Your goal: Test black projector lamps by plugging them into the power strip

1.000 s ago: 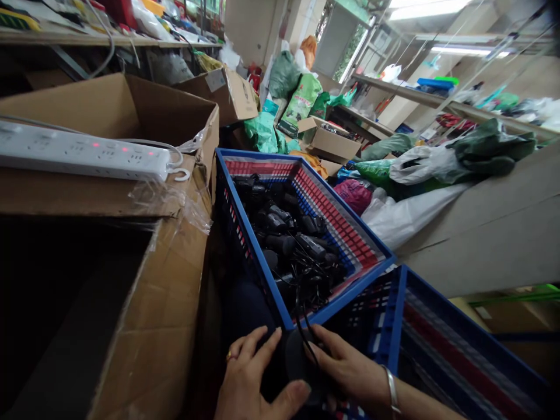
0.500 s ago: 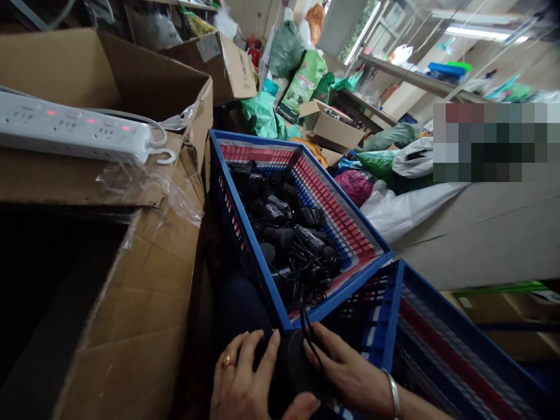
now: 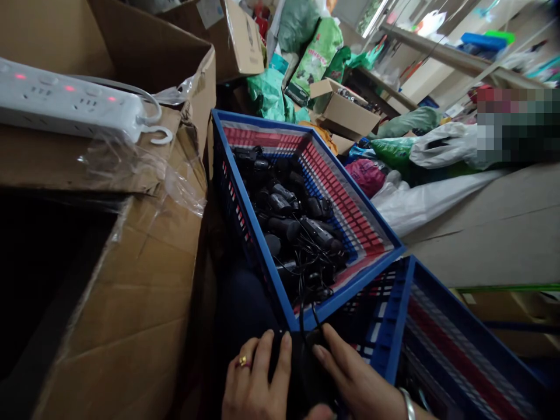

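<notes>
At the bottom edge of the view, we hold a black device (image 3: 306, 373) between both hands, just in front of the near corner of a blue crate (image 3: 262, 245). Our left hand (image 3: 258, 385), a ring on one finger, wraps its fingers over the device's left side; our right hand (image 3: 354, 382), a bangle at the wrist, presses fingertips against its right side. Both hands are closed on it in a grasp. Thin black cords (image 3: 306, 306) run from the device up over the crate's rim and into the heap of black devices (image 3: 291, 224) lying inside. The held piece is dark and largely covered by our fingers, so we cannot tell its long axis or which way it points; only its corded end faces away from us, toward the crate. A second blue crate (image 3: 441, 344) stands just to the right, touching the first. To the left, an open cardboard box (image 3: 144, 309) carries a white power strip (image 3: 74, 105) with red lights lit. Bags and smaller cartons crowd the floor beyond.
</notes>
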Demonstrator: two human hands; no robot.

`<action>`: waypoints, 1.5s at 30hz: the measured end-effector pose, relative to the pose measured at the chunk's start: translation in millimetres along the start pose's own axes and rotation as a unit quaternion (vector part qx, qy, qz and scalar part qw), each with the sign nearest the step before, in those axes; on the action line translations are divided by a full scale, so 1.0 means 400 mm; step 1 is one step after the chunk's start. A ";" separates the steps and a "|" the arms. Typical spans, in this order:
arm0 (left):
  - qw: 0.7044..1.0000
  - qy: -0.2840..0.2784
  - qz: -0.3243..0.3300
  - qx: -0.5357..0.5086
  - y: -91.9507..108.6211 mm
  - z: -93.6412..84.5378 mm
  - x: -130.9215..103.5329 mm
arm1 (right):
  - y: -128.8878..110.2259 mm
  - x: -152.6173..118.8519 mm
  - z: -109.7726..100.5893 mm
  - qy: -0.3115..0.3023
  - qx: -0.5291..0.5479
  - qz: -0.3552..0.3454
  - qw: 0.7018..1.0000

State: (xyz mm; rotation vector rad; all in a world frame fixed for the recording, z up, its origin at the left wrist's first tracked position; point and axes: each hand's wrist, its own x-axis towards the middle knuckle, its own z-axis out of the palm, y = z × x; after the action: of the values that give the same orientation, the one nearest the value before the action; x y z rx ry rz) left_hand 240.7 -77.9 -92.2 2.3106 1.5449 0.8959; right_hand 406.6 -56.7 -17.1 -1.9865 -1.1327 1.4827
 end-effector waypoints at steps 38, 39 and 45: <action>0.889 -0.125 -0.157 -0.412 0.007 -0.093 -0.018 | 0.060 -0.042 0.023 0.019 0.074 -0.105 0.992; 0.863 -0.129 -0.194 -0.448 0.002 -0.099 -0.020 | 0.074 -0.041 0.017 0.012 0.114 -0.113 0.987; 0.701 -0.164 -0.273 -0.639 0.000 -0.134 0.014 | 0.152 -0.065 0.006 -0.027 0.253 -0.071 0.964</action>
State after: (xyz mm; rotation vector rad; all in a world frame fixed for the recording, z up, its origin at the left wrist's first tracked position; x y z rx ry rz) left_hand 210.3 -80.7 -47.7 0.8460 0.8094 0.8537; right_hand 423.6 -113.2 -46.7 -1.4936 -0.7915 1.5660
